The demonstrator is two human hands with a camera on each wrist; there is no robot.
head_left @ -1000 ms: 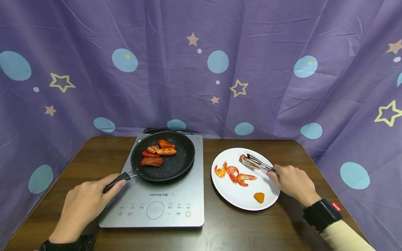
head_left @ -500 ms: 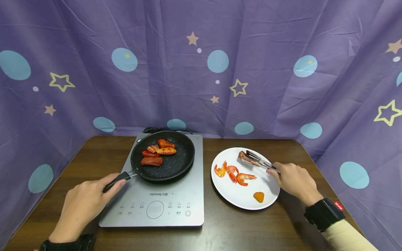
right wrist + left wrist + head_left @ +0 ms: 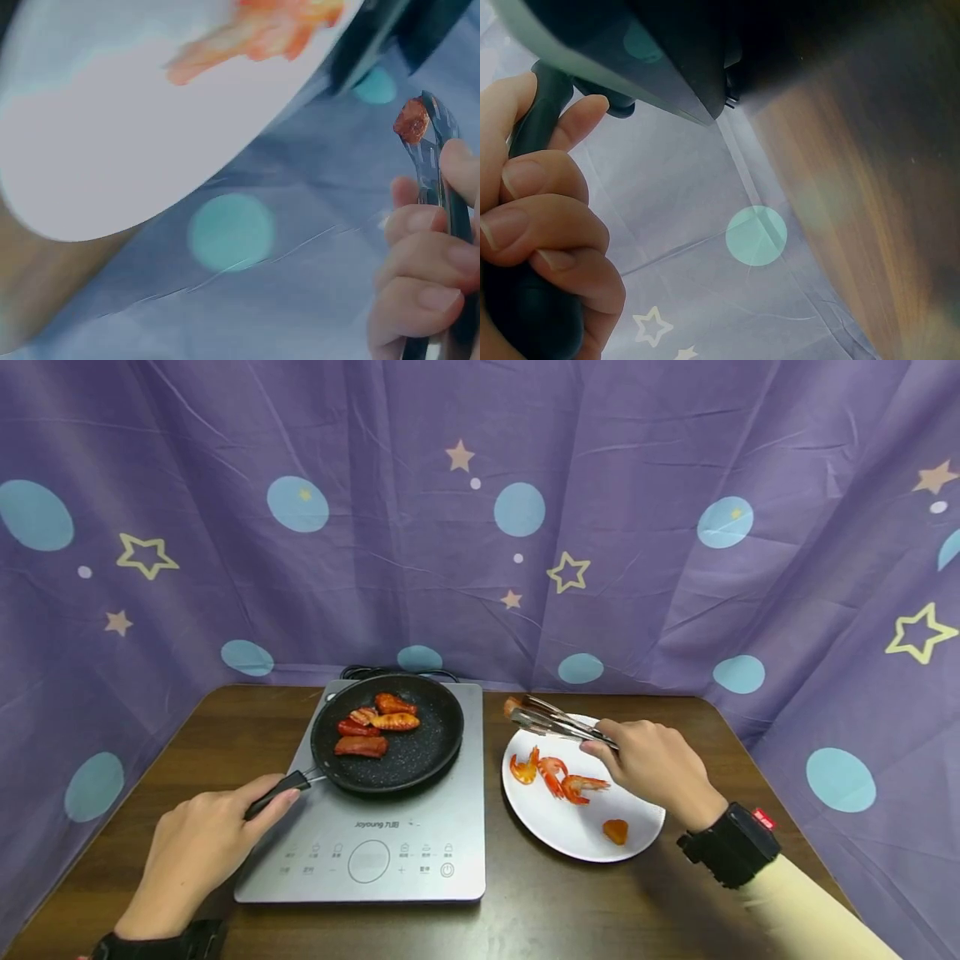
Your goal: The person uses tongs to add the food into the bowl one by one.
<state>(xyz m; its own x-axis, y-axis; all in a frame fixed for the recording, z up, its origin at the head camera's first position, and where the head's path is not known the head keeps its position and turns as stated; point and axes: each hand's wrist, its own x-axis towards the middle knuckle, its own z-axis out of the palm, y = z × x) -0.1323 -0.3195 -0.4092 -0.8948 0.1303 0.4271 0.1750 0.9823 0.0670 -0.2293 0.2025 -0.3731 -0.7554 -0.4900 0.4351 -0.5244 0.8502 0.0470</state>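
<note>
My left hand (image 3: 198,852) grips the black handle (image 3: 277,795) of a frying pan (image 3: 431,752) that sits on an induction cooktop (image 3: 438,814). In the left wrist view, its fingers (image 3: 562,225) wrap round the handle. Several pieces of food lie on the pan's left side, among them a drumstick (image 3: 395,703) and a reddish-brown slab (image 3: 361,746). My right hand (image 3: 660,772) holds metal tongs (image 3: 558,724), their tips closed on a brown piece of meat (image 3: 412,121). The tongs reach over the back left rim of a white plate (image 3: 540,822), pointing toward the pan.
On the plate lie several shrimp (image 3: 551,774) and a golden-brown triangular piece (image 3: 616,832). A black cord (image 3: 362,672) runs behind the cooktop. The wooden table (image 3: 555,902) ends at a purple curtain (image 3: 637,602) at the back and sides.
My right hand has lifted the tongs with the meat off the plate and moved them left, toward the pan. My left hand and the pan have stayed in place.
</note>
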